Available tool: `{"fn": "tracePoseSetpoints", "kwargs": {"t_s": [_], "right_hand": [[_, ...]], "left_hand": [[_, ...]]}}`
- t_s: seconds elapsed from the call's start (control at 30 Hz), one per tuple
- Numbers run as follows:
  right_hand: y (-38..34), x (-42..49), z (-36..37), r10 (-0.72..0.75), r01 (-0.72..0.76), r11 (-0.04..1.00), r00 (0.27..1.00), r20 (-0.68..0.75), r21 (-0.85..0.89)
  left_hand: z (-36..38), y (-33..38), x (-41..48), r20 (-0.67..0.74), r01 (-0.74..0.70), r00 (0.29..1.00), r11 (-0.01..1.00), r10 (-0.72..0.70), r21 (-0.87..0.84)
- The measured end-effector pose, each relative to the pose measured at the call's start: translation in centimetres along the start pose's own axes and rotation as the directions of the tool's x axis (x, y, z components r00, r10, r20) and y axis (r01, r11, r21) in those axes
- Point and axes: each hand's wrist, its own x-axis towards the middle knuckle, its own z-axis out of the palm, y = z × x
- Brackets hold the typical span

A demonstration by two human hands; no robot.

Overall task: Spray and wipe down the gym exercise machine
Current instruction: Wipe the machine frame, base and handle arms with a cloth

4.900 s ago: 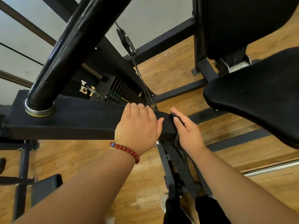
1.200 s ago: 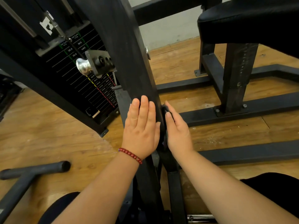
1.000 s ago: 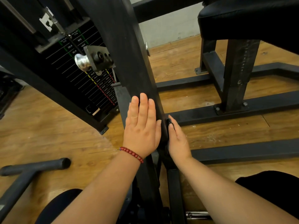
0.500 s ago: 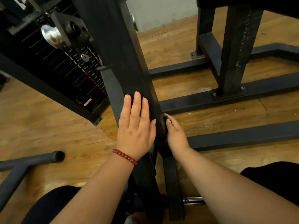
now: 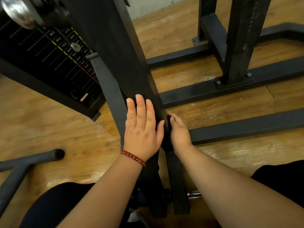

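One slanted black beam (image 5: 115, 46) of a steel exercise machine (image 5: 236, 46) runs down the middle of the view, seen from above by the person working on it. The left hand (image 5: 142, 129) lies flat on the lower part of the beam's upper face, fingers straight and close together, pointing up the slope. Its grip is open and holds nothing. A bracelet (image 5: 133, 157) of red beads circles that wrist.

The right hand (image 5: 180, 131) presses against the beam's right side, just beside the left hand. Its fingers are nearly straight, so its grip is also open, and the thumb is hidden. Something dark shows between its palm and the metal, too dark to tell what it is.

Left of the beam stands the weight stack (image 5: 54, 51), its plates marked with green, yellow and red labels, with a silver selector pin (image 5: 75, 47) set in it. A blurred chrome knob (image 5: 18, 14) sits in the top left corner.

Right of the beam, dark base rails (image 5: 246, 127) run across a wooden floor (image 5: 49, 120), and an upright post (image 5: 238, 38) is bolted to one of them. A grey tube (image 5: 32, 159) shows low at the left. Knees (image 5: 54, 204) in dark trousers fill the bottom corners.
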Motion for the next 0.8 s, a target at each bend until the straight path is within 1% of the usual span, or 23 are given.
{"fn": "tracePoseSetpoints", "kwargs": {"t_s": [0.07,0.17,0.2,0.27,0.33,0.37,0.4,0.47,0.57,0.6,0.7,0.8], "right_hand": [[-1.1,-0.1,0.6,-0.072,0.07,0.997,0.996,0.044,0.037],[-2.4,-0.7,0.9,-0.24,0.23,0.969,0.962,0.132,0.089],[-2.1,-0.7,0.6,-0.249,0.238,0.968,0.957,0.152,0.084],[-0.3,-0.2,-0.5,-0.198,0.205,0.978,0.972,0.129,-0.044],[2.4,0.4,-1.7,-0.109,0.114,0.978,0.993,0.037,-0.175],[3.4,0.6,-2.1,-0.071,0.068,0.977,0.997,-0.009,-0.202],[3.9,0.7,-2.3,-0.061,0.051,0.974,0.998,-0.036,-0.221],[3.3,0.7,-1.8,-0.086,0.08,0.975,0.996,-0.017,-0.208],[0.8,0.5,-0.3,-0.113,0.113,0.994,0.993,0.026,-0.008],[0.1,0.5,0.0,-0.129,0.129,0.992,0.991,0.039,0.014],[-0.3,0.4,-0.5,-0.171,0.176,0.984,0.979,0.112,-0.033],[1.6,0.4,-2.0,-0.129,0.152,0.964,0.985,0.113,-0.217]], "left_hand": [[0.4,0.0,-0.5,0.009,-0.003,1.0,1.0,0.003,-0.004],[1.3,0.1,-1.4,0.004,-0.005,1.0,0.999,0.005,-0.034],[1.4,0.1,-1.5,0.008,0.003,1.0,0.999,-0.003,-0.046],[1.4,0.2,-1.5,0.02,0.013,1.0,0.998,-0.012,-0.067],[1.3,0.1,-1.6,0.035,0.016,0.999,0.998,-0.014,-0.057],[1.4,0.1,-1.7,0.04,0.015,0.999,0.998,-0.013,-0.054],[1.5,0.1,-1.9,0.042,0.012,0.999,0.998,-0.009,-0.059],[1.7,0.2,-2.2,0.047,0.016,0.999,0.998,-0.014,-0.055],[1.9,0.8,-2.4,0.052,0.048,0.998,0.997,-0.045,-0.053],[2.0,0.9,-2.5,0.048,0.056,0.997,0.997,-0.053,-0.053],[1.9,1.0,-2.4,0.055,0.059,0.997,0.997,-0.057,-0.049],[1.9,1.0,-2.4,0.062,0.052,0.997,0.998,-0.05,-0.03]]}}
